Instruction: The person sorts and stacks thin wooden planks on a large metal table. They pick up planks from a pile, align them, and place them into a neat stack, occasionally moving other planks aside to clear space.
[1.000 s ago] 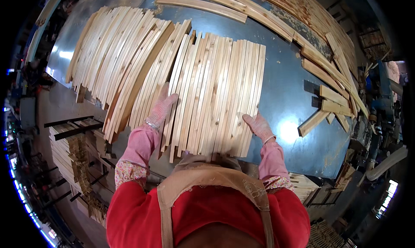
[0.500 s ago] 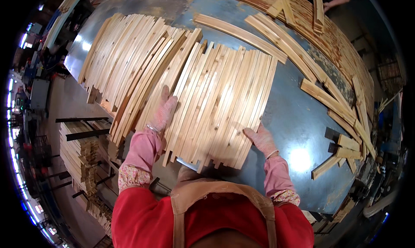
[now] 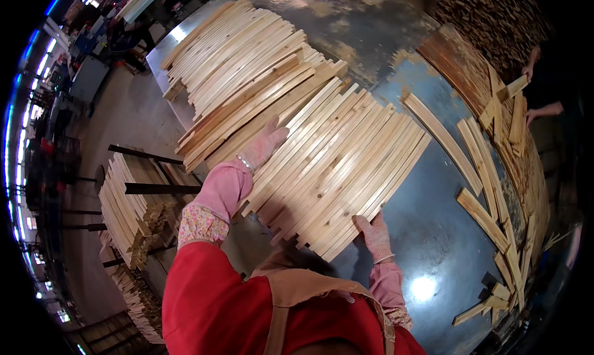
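A row of pale wooden slats (image 3: 337,169) lies side by side on the metal table, its near ends uneven. My left hand (image 3: 263,146), in a pinkish glove, rests along the row's left side with its fingers stretched out. At the near right edge, my right hand (image 3: 374,234), gloved alike, has its thumb over the outermost slats and its fingers along their outer side. Left of the row, darker loose boards (image 3: 247,111) lie at a slant beside my left hand. Beyond them spreads another batch of slats (image 3: 232,52).
The blue-grey metal table (image 3: 421,231) is worn in patches. Several loose boards (image 3: 442,141) lie scattered on its right. Another person's hands (image 3: 544,112) are at boards at the far right. Stacked slats (image 3: 127,200) stand on a rack with dark bars (image 3: 162,188), lower left.
My view has turned, so the table and slats appear rotated. Both my hands stay at the sides of the same row. More of the other person's hands shows.
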`<state>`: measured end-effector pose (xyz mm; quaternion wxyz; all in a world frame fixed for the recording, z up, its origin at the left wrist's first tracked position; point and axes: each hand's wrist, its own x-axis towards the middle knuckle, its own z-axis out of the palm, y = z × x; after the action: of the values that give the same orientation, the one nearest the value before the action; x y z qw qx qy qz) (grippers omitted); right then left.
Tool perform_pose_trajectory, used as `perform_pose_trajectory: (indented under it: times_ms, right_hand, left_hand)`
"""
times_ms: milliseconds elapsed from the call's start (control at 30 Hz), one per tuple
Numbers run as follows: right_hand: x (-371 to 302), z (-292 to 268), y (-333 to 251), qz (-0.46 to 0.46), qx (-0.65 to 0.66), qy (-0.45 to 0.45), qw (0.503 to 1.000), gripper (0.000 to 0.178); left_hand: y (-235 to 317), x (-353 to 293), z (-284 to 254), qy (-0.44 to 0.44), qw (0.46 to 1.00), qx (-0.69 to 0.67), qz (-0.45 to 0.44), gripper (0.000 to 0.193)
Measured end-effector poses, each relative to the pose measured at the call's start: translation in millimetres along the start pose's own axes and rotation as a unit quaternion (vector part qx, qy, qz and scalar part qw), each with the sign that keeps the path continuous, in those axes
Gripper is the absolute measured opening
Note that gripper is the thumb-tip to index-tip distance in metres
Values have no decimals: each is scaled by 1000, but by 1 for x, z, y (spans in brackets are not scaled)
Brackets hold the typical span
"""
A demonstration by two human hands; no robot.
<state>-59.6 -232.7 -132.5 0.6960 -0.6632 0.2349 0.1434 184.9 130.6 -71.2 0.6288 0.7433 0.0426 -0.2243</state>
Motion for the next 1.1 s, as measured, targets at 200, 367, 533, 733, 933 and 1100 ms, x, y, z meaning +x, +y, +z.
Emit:
perform_pose_trajectory:
  times_ms: [200, 367, 533, 733, 933, 1100]
  right_hand:
    - [25, 64, -5, -19, -39, 36, 998, 82]
    - [20, 80, -6, 18, -99, 82, 992, 82]
    - [14, 90, -15, -25, -149, 122, 981, 84]
    - [17, 72, -15, 7, -240, 124, 963, 79]
    - [54, 40, -91, -94, -210, 280, 932, 64]
    - [189, 53, -181, -353, -464, 217, 783, 59]
  left_hand:
    - [32, 49, -60, 37, 936, 343, -70, 94]
    - [78, 61, -103, -89, 885, 452, -68, 65]
    - [37, 37, -136, -101, 683, 649, 320, 53]
    - [55, 50, -168, 13, 590, 786, 185, 46]
    - [27, 52, -193, 114, 631, 748, 171, 59]
    - [29, 48, -154, 181, 628, 732, 194, 66]
